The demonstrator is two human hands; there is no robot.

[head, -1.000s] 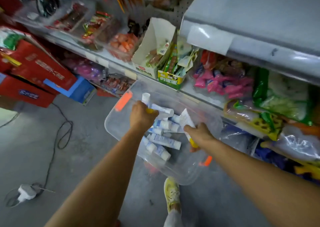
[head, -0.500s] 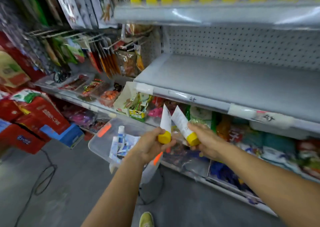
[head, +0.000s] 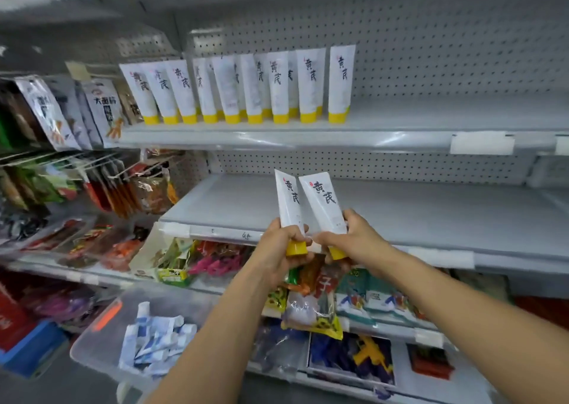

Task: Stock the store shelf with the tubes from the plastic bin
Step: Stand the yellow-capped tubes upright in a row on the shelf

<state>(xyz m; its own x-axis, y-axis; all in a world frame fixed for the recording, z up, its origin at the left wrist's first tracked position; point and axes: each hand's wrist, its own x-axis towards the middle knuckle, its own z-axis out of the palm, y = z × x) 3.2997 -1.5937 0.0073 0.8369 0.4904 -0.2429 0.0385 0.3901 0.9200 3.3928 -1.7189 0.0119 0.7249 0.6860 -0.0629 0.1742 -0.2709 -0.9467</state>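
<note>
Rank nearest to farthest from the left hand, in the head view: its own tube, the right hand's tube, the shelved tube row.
1. Left tube: gripped in the left hand.
2. Right tube: alongside, in the right hand.
3. Tube row: above, on the upper shelf.

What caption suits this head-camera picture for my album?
Left hand and right hand each grip a yellow-capped tube below the row of matching tubes on the shelf.
</note>
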